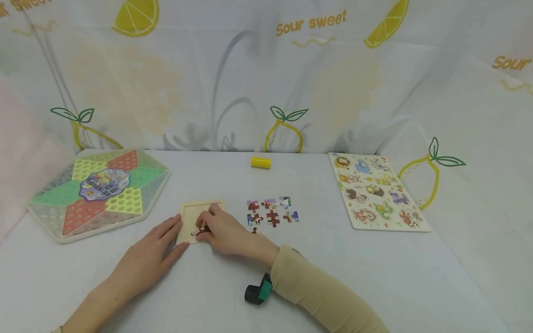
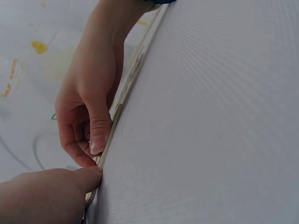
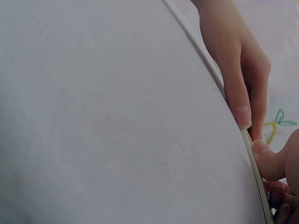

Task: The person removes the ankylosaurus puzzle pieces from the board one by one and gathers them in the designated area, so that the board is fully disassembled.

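Note:
A small square wooden puzzle tray (image 1: pixel 189 212) lies on the white table in the head view. Along its left side rest the nearly straight fingers of my left hand (image 1: pixel 143 259), with the thumb at its near edge. My right hand (image 1: pixel 226 233) reaches over the tray, thumb and fingers pinching a dark red jigsaw piece (image 1: pixel 203 228) low inside it; the fingers partly cover the piece. Several loose jigsaw pieces (image 1: pixel 272 218) lie right of the tray, one partly hidden by my right wrist. Both wrist views show the tray's thin edge (image 3: pixel 255 163) edge-on between the hands.
At left lies a star-patterned Chinese checkers board (image 1: pixel 125 180). A wooden animal puzzle board (image 1: pixel 374 192) lies at right. A yellow cylinder (image 1: pixel 260 163) is near the back edge. Close to my right sleeve sits a black and green object (image 1: pixel 259 291). A lemon-print cloth (image 1: pixel 250 83) hangs behind.

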Demonstrator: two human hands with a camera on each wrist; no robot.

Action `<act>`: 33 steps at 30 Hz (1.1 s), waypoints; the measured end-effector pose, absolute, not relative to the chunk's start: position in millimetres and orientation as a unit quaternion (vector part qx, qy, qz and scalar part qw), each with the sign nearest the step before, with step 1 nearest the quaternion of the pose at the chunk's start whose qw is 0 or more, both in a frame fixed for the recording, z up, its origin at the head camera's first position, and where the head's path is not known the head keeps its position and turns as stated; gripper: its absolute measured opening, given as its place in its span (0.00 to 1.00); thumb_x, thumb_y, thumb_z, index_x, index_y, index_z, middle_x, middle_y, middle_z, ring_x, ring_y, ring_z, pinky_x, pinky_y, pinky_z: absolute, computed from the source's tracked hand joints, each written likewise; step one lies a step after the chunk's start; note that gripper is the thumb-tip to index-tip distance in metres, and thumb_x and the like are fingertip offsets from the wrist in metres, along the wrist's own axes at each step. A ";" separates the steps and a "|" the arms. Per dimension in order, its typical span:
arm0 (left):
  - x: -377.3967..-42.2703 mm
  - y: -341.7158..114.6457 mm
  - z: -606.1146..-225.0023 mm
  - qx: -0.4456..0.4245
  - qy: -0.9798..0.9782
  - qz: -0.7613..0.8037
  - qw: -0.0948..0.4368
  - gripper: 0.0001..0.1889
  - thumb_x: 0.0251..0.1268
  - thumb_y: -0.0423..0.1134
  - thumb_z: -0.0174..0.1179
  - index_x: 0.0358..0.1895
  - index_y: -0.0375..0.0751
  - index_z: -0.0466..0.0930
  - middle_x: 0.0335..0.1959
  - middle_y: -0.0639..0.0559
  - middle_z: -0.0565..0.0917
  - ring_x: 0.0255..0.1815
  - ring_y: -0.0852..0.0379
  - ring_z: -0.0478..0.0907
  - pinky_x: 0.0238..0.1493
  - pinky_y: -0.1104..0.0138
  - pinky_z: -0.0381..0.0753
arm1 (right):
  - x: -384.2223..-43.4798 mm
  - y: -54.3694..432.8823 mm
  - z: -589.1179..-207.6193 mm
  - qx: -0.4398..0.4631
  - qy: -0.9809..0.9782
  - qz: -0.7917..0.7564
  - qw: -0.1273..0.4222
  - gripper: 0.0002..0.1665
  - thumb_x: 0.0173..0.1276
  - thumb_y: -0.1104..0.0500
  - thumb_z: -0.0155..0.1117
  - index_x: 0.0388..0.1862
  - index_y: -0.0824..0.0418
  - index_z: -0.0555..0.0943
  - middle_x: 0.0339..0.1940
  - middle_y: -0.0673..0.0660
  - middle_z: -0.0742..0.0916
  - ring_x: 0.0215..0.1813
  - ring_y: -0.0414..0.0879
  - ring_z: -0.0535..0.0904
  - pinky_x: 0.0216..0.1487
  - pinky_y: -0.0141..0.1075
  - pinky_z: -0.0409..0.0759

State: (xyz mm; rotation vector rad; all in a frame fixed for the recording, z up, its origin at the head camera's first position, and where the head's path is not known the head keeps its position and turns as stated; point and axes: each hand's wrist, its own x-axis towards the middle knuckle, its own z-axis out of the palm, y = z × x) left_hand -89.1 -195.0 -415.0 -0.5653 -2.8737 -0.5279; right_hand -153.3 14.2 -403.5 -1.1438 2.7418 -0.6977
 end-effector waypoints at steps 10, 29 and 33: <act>-89.4 -195.0 -414.7 -0.185 -0.963 -0.179 0.079 0.34 0.70 0.51 0.62 0.69 0.29 0.71 0.71 0.36 0.70 0.70 0.36 0.68 0.62 0.40 0.73 | -152.4 14.0 -402.5 -0.371 0.898 -0.232 0.048 0.14 0.72 0.52 0.65 0.50 0.57 0.77 0.42 0.50 0.74 0.37 0.35 0.72 0.40 0.20 0.70; -89.5 -195.3 -414.7 -0.187 -0.963 -0.177 0.079 0.34 0.69 0.51 0.63 0.69 0.28 0.70 0.71 0.35 0.70 0.70 0.36 0.68 0.62 0.41 0.73 | -152.1 13.5 -403.8 -0.372 0.899 -0.226 0.043 0.16 0.71 0.52 0.66 0.53 0.57 0.78 0.42 0.50 0.74 0.37 0.35 0.72 0.40 0.19 0.70; -89.7 -195.4 -414.8 -0.188 -0.963 -0.177 0.078 0.34 0.69 0.51 0.63 0.69 0.28 0.70 0.71 0.35 0.70 0.70 0.36 0.68 0.62 0.41 0.73 | -152.3 13.4 -404.6 -0.371 0.900 -0.227 0.041 0.15 0.71 0.52 0.66 0.52 0.57 0.78 0.42 0.50 0.74 0.37 0.36 0.71 0.38 0.19 0.68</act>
